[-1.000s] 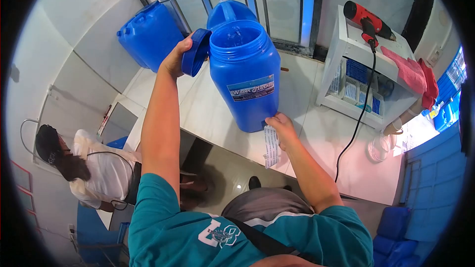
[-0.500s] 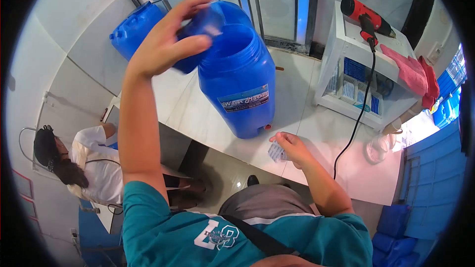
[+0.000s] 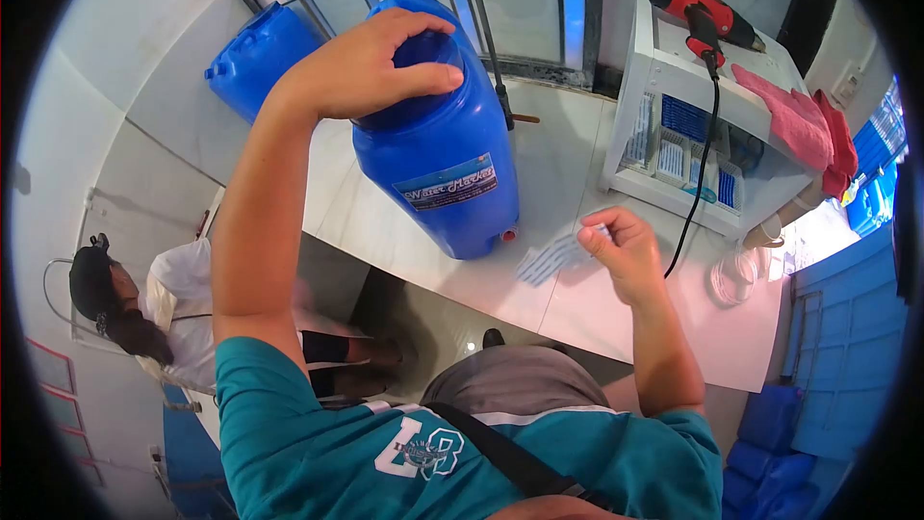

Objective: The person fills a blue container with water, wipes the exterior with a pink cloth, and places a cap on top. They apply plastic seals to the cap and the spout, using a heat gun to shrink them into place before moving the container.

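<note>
A large blue plastic jerrycan stands on the white table, with a printed label on its front and a small red fitting low on its side. My left hand reaches over its wide mouth, thumb and fingers curled round a blue screw cap at the neck; the hand covers much of the cap. Between the thumb and fingers of my right hand is a strip of white stickers with blue print. It hangs in front of the jerrycan, over the table's near edge.
A second blue jerrycan stands at the back left. To the right, a white cabinet bears a red heat gun and pink cloths; a black cord dangles from the gun. A coil of clear tubing lies nearby. Another person is at the left.
My left hand has brought the blue cap down and right, onto the jerrycan's mouth. The right hand has moved right and up, and more of the sticker strip shows.
</note>
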A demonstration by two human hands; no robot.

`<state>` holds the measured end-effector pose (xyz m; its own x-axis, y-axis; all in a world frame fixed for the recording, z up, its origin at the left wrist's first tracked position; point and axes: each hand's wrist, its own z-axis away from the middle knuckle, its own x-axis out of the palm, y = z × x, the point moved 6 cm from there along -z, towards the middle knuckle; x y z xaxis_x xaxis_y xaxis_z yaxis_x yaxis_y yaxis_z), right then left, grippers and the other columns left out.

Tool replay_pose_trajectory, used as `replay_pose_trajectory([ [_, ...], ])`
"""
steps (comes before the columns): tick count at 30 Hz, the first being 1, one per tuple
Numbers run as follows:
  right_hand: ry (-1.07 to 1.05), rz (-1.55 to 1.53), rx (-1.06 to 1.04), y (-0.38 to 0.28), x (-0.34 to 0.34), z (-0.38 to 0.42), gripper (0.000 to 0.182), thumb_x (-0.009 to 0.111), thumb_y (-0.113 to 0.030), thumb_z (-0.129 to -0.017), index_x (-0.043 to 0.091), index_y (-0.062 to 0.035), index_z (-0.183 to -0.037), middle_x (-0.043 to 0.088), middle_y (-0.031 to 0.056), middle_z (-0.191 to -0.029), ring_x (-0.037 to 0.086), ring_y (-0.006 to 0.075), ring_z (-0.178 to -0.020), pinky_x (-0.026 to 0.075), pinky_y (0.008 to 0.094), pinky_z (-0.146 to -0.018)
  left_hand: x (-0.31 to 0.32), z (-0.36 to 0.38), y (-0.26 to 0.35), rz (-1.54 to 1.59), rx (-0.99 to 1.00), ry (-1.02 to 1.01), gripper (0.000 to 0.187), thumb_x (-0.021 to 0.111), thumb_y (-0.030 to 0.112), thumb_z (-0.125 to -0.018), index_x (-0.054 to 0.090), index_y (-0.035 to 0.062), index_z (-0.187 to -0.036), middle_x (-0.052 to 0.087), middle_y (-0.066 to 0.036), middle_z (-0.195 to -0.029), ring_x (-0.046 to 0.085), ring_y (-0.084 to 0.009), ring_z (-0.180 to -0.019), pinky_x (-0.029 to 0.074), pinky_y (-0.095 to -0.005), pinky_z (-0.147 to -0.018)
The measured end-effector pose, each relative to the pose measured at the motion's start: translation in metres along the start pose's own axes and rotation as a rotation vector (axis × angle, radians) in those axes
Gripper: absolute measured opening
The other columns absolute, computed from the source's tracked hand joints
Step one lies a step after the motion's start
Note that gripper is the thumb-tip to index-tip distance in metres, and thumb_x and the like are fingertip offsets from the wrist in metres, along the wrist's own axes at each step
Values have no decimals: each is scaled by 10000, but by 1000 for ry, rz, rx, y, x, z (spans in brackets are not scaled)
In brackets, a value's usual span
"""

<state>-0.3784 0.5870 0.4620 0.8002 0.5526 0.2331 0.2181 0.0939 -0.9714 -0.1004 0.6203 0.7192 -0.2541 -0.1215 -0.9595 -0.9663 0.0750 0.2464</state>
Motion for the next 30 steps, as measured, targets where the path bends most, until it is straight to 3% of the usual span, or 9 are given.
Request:
replay_pose_trajectory([
  [8,199,604,-397,-87,-1,-15,243,816,-209,-835,661,-43,-920,625,18,-762,527,93,-694,441,257,-634,1,-4,-3,1,-108,36,763,651,620,-834,571,86,-1373,520,-196,-1406,535,-352,-1275,438,-428,-1062],
  [10,171,706,-469,-122,12,-17,294,773,-252,-901,586,-26,-897,579,4,-832,495,68,-761,425,223,-690,-19,2,24,-180,168,399,654,682,483,-885,536,98,-1393,560,-141,-1370,522,-281,-1290,401,-395,-1086],
  [12,128,657,-734,-156,29,-20,291,772,-274,-881,594,-44,-862,576,28,-732,507,109,-666,430,265,-611,-6,9,58,124,374,265,660,706,445,-884,512,78,-1397,574,-131,-1326,532,-257,-1268,405,-391,-1078],
  [13,138,664,-733,-169,36,-23,291,772,-274,-881,594,-44,-862,576,28,-732,507,109,-666,430,265,-611,2,17,79,416,552,127,669,730,406,-882,488,59,-1400,587,-121,-1282,543,-232,-1247,408,-387,-1070],
  [15,-135,468,-771,-192,59,-25,297,750,-281,-912,590,-40,-845,560,6,-723,506,93,-673,422,263,-600,15,20,101,412,564,83,676,753,368,-874,471,48,-1399,587,-111,-1249,544,-214,-1229,407,-378,-1061],
  [22,-403,444,-720,-252,70,-46,334,734,-352,-921,627,-35,-902,624,5,-795,559,86,-755,456,266,-711,6,34,89,543,468,-373,638,764,266,-891,441,34,-1390,543,-58,-1251,559,-176,-1136,413,-333,-999],
  [23,-407,443,-726,-258,71,-49,334,734,-352,-921,627,-35,-902,624,5,-795,559,86,-755,456,266,-711,11,34,87,538,466,-369,638,764,266,-891,441,34,-1390,543,-58,-1251,559,-176,-1136,413,-333,-999],
  [25,-482,533,-653,-268,91,-51,358,695,-405,-941,582,-67,-904,610,29,-887,538,105,-835,453,299,-826,-4,37,89,584,642,193,526,754,266,-911,503,33,-1311,615,-39,-1026,600,-148,-1034,492,-279,-856],
  [30,-489,614,-637,-281,128,-57,229,744,-268,-915,661,-60,-866,670,-10,-808,574,40,-752,451,203,-721,-16,43,68,951,474,14,450,725,218,-939,509,12,-1276,600,-47,-1055,591,-135,-1041,486,-278,-915],
])
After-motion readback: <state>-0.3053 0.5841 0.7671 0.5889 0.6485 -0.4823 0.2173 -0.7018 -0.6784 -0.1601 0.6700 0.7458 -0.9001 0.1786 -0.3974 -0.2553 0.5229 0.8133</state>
